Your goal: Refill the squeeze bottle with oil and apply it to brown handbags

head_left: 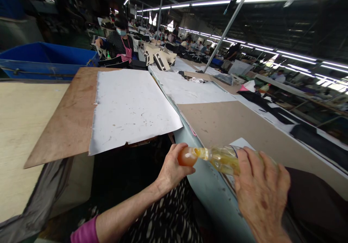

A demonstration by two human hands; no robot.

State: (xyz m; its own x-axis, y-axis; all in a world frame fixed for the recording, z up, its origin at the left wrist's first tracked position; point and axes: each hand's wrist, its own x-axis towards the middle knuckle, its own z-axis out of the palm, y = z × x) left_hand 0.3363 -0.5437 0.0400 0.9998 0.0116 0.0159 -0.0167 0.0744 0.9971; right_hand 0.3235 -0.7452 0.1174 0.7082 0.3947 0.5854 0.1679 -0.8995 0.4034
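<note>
My left hand [171, 167] is closed around a small squeeze bottle [187, 157] with orange-amber liquid inside, its narrow neck turned to the right. In my right hand [261, 185] is a larger clear plastic bottle [224, 159] of yellowish liquid, tipped nearly level. Their mouths meet, or almost meet, between my hands; I cannot tell whether liquid is flowing. Both bottles are above the pale green edge [208, 185] of the workbench. My right fingers hide the rear part of the larger bottle.
A white sheet [133, 108] covers a brown board [65, 116] at left. Behind it stands a blue bin [49, 61]. Brown card [225, 123] lies on the long bench, with cut pieces [160, 58] farther back. A co-worker [121, 45] sits beyond. Dark fabric [320, 138] lies at right.
</note>
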